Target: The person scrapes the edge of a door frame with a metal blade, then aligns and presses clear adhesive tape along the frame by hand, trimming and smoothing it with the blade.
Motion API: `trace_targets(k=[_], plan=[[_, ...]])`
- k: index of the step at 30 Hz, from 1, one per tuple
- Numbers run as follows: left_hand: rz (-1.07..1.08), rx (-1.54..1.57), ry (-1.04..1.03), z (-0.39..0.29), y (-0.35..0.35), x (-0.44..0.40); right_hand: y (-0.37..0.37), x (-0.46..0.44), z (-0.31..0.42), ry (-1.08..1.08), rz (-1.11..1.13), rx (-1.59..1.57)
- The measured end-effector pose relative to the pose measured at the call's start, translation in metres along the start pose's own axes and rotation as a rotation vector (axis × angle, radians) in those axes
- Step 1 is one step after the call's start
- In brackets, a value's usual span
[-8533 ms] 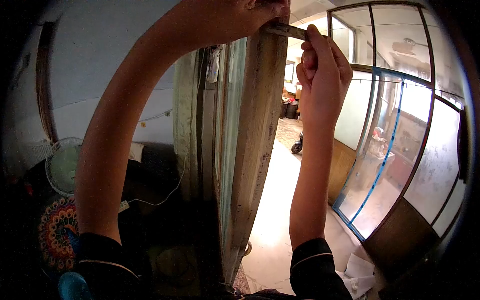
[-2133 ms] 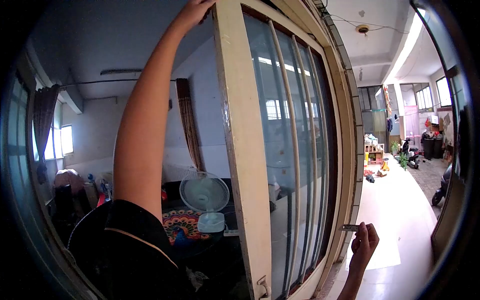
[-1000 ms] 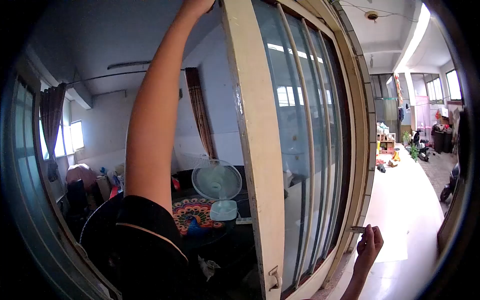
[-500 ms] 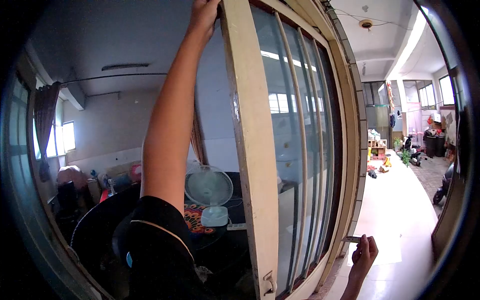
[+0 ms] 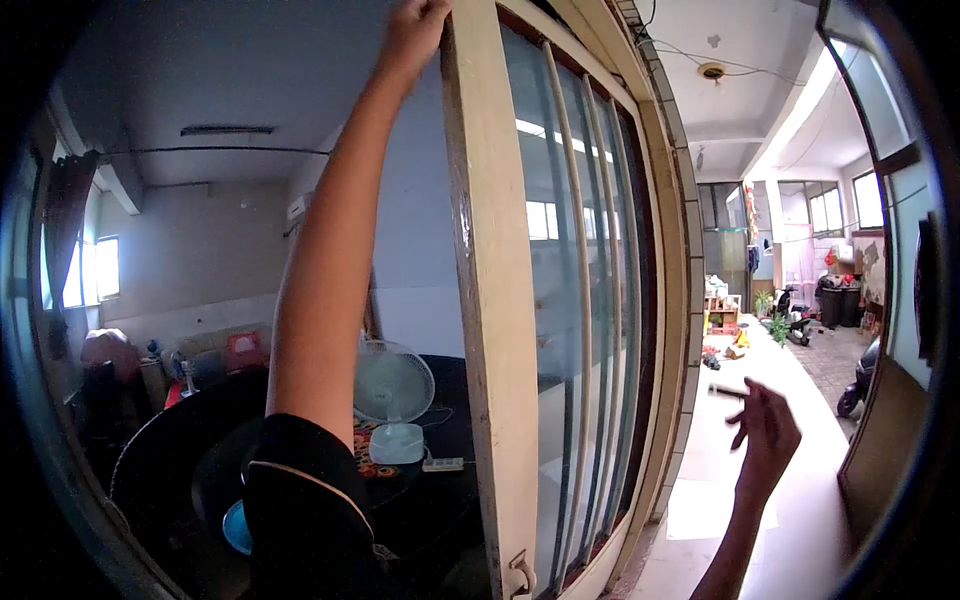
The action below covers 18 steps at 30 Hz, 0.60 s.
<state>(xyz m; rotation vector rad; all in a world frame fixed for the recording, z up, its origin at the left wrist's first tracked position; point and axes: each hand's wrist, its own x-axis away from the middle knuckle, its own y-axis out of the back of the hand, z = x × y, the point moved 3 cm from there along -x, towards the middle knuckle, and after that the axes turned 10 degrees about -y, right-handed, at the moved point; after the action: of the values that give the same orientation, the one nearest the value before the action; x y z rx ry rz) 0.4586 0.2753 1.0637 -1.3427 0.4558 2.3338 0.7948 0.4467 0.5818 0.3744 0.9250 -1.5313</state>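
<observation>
My left hand reaches up to the top of the view, its fingers closed on the upper edge of a cream wooden window sash; the fingertips are partly cut off. Upright wooden bars cross the sash's glass, and a small metal handle sits near its bottom. To the right of the window, my right hand is raised over the pale floor. Pinched between its thumb and fingers is a thin, dark, strip-like object, pointing left toward the window; its kind is unclear.
Inside the room at left, a white table fan and a power strip stand on a dark round table. Along the passage at right are potted plants, a scooter and an open door.
My right hand has risen and moved right with the thin object, away from the lower window frame. My left hand keeps its hold on the sash. The view has shifted slightly.
</observation>
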Motion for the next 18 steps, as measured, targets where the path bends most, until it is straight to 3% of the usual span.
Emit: trace_targets(k=[3, 5, 9, 10, 15, 16, 18], plan=[[-0.01, -0.103, 0.02, -0.008, -0.005, 0.003, -0.024, -0.044, 0.051, 0.096, 0.115, -0.048], [-0.027, -0.152, -0.048, -0.022, -0.009, 0.01, -0.047, -0.075, 0.085, 0.309, 0.196, -0.071], [-0.04, -0.239, -0.045, -0.023, -0.012, 0.002, -0.091, -0.131, 0.168, 0.339, 0.381, -0.316], [-0.102, -0.22, -0.133, -0.03, -0.019, 0.003, -0.102, -0.149, 0.186, 0.451, 0.438, -0.376], [-0.315, -0.283, -0.169, -0.041, -0.035, 0.003, -0.166, -0.196, 0.275, 0.872, 0.582, -0.414], [-0.342, -0.303, -0.196, -0.037, -0.037, 0.001, -0.181, -0.199, 0.29, 0.879, 0.587, -0.404], [-0.378, -0.319, -0.226, -0.034, -0.041, -0.003, -0.208, -0.212, 0.314, 0.609, 0.673, -0.509]])
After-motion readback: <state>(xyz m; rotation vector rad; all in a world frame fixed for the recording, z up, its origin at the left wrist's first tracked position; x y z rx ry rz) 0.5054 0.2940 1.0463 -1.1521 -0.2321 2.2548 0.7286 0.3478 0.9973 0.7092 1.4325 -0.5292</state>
